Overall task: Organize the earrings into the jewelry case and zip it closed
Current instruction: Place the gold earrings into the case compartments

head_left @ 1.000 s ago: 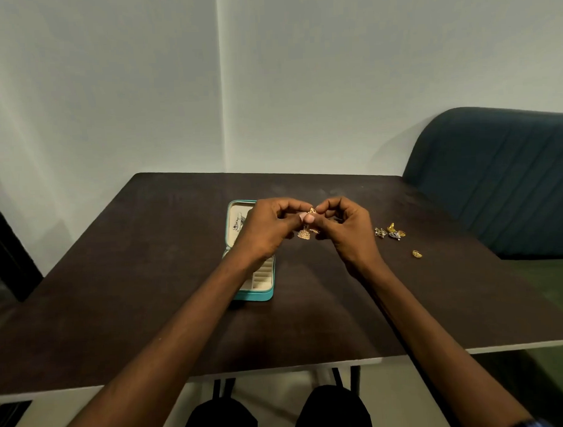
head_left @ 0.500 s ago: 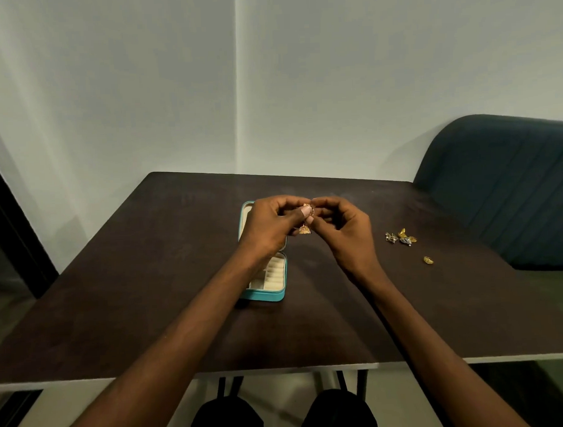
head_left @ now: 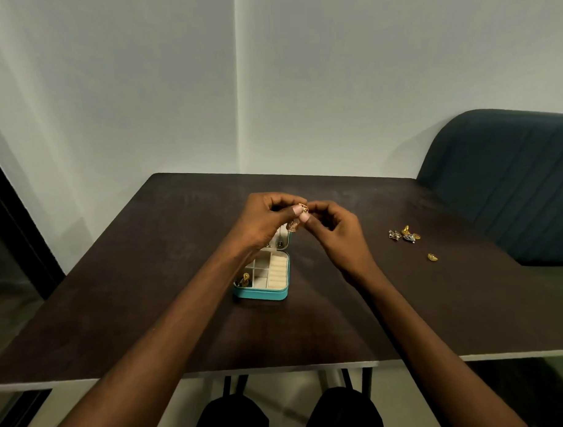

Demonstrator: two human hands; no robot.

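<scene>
Together, hands (head_left: 301, 220) on gold earring (head_left: 298, 216).

I see the teal case (head_left: 266, 290) lying open near the middle of the table (head_left: 116, 283), its cream lid flat toward the far edge and a gold earring (head_left: 244, 280) in a near-left compartment. A gold dangling earring (head_left: 298, 217) hangs above the lid. Toward the right edge lies a small cluster of earrings (head_left: 403, 234), with a lone gold earring (head_left: 432, 257) just nearer.
</scene>
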